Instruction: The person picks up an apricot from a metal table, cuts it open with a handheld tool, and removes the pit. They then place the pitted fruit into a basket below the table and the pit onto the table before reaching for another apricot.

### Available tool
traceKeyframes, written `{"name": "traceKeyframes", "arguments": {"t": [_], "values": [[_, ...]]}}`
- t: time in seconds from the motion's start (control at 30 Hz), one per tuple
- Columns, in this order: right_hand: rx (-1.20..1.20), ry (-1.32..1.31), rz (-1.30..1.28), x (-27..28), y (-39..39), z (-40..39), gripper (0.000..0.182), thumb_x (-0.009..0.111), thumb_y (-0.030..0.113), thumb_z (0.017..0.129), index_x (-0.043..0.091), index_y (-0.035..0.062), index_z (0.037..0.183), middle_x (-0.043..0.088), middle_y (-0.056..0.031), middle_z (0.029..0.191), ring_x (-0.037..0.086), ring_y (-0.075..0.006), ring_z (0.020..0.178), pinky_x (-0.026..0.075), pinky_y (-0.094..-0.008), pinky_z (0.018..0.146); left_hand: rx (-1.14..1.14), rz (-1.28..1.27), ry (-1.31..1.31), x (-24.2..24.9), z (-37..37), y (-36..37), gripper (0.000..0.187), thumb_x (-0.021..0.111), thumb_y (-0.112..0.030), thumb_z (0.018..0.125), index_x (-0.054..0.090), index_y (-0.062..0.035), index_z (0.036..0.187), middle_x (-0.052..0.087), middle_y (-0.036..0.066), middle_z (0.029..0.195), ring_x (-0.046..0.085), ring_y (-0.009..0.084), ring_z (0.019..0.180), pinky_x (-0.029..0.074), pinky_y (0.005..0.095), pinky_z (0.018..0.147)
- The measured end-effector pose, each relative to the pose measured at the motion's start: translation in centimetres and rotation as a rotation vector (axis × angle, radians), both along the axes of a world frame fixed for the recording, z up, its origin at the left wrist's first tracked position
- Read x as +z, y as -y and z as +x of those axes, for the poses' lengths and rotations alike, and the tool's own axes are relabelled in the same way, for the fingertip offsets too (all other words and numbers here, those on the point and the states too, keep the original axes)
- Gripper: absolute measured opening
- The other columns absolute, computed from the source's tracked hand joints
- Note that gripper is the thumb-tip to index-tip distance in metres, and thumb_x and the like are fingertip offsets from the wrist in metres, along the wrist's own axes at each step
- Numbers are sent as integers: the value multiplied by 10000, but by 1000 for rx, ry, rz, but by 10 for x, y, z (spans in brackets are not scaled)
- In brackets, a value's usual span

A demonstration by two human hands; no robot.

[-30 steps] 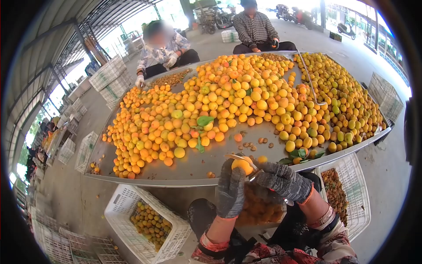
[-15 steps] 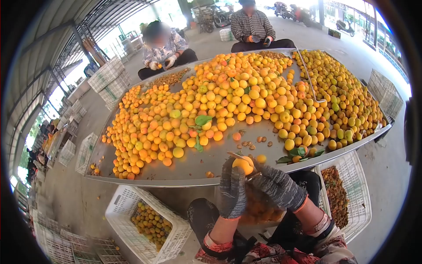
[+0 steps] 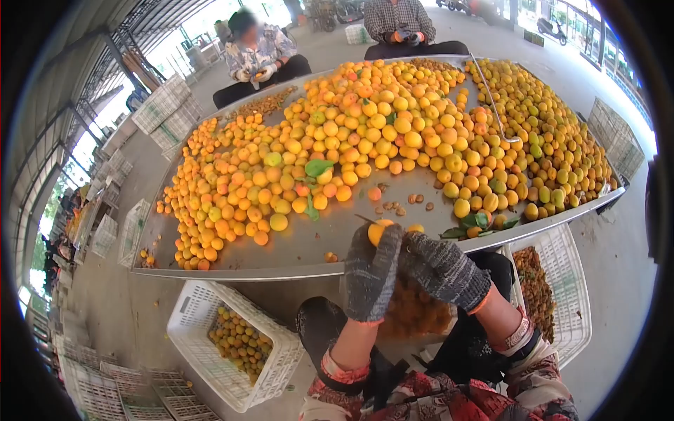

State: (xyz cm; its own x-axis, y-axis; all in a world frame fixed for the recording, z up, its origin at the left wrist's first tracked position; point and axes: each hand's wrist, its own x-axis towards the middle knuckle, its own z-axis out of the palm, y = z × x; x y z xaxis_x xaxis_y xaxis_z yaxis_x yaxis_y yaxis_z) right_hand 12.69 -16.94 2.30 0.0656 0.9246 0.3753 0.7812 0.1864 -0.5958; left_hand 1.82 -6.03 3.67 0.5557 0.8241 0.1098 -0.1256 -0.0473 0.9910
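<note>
An orange-yellow fruit [image 3: 378, 232] is held in my gloved left hand [image 3: 372, 275] at the near edge of the metal table [image 3: 295, 270]. A thin dark strip, perhaps a blade, sticks out above the fruit to the left. My gloved right hand [image 3: 449, 272] is against the left one, its fingers curled; what they hold is hidden. Behind the hands, a large heap of fruit [image 3: 351, 133] covers much of the table. Several brown pits [image 3: 400, 209] and some green leaves [image 3: 318, 168] lie around it.
A white crate [image 3: 203, 347] with fruit stands below the table at left; another [image 3: 572, 295] at right holds brown pieces. Two people [image 3: 258, 52] [image 3: 399, 24] sit across the table. A long hooked rod [image 3: 495, 105] lies over the fruit. Stacked crates [image 3: 165, 112] stand at far left.
The view has tilted, so the table appears higher. My hands have closed in around the fruit, and less of it and of the strip shows.
</note>
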Motion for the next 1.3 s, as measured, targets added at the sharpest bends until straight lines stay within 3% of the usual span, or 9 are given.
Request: {"name": "traceKeyframes", "arguments": {"t": [0.03, 0.5, 0.6, 0.77, 1.0, 1.07, 1.1, 1.17, 1.3], "values": [[-145, 846, 159, 1, 2, -2, 412, 383, 103, 910, 332, 17, 1310, 377, -112, 1320, 395, -207, 1202, 363, -293, 993, -2, -14, -11, -2, 0, 0, 226, 565, -129, 860, 548, 12, 1036, 581, 38, 917, 517, 81, 812, 434, 222, 728], [47, 793, 260, -59, -7, 11, 487, 639, 69, 584, 568, -9, 1060, 518, -103, 1162, 499, -341, 1092, 433, -418, 927, -153, -54, 127, -34, -9, -13, 228, 569, -130, 851, 545, 1, 1036, 576, 43, 893, 530, 95, 783, 443, 216, 686], [-116, 542, 277, -37, -6, -9, 422, 623, 57, 616, 588, 3, 1034, 524, -118, 1150, 520, -338, 1060, 440, -414, 910, -46, 101, 74, -42, -3, -9, 218, 579, -129, 842, 545, 9, 1007, 581, 79, 884, 549, 132, 776, 458, 245, 697], [20, -1541, -122, -24, -1, -15, 403, 611, 54, 660, 587, 19, 1060, 545, -160, 1103, 540, -306, 1020, 451, -368, 864, -165, 7, 165, -47, -10, -15, 224, 598, -83, 816, 548, -1, 1019, 577, 128, 880, 562, 195, 765, 460, 269, 714], [-100, -1022, -339, -10, -4, -13, 393, 630, 106, 755, 530, 33, 1127, 569, -112, 1055, 568, -250, 972, 459, -323, 839, -95, 58, 113, -57, -4, -17, 244, 564, -131, 851, 535, 20, 1040, 575, 73, 906, 551, 138, 810, 472, 285, 689], [-62, 396, 290, -23, -8, -6, 358, 612, 144, 816, 503, 37, 1140, 581, -78, 1022, 568, -173, 941, 458, -283, 816, -48, -126, 115, -60, 0, -18, 255, 548, -162, 866, 537, 20, 1045, 572, 58, 912, 545, 123, 813, 477, 293, 668], [-60, 399, 293, -23, -4, -5, 358, 612, 144, 816, 503, 37, 1140, 581, -78, 1022, 568, -173, 941, 458, -283, 816, -22, -224, 186, -67, 1, -22, 276, 544, -191, 870, 540, 16, 1052, 571, 49, 890, 541, 109, 774, 470, 276, 634], [-164, -1033, -180, -6, 4, -11, 332, 595, 158, 840, 501, 31, 1133, 584, -62, 1019, 544, -123, 942, 448, -265, 824, 10, -321, 259, -65, -2, -25, 298, 539, -221, 874, 543, 13, 1058, 569, 39, 868, 537, 96, 736, 463, 260, 600], [-229, -305, 232, -32, -7, 2, 491, 713, 138, 735, 484, 20, 1153, 585, -58, 1005, 556, -145, 889, 451, -274, 801, -196, -539, 75, -47, -17, -18, 307, 566, -243, 858, 552, -31, 1080, 558, 15, 763, 495, 43, 599, 412, 173, 528]]}}
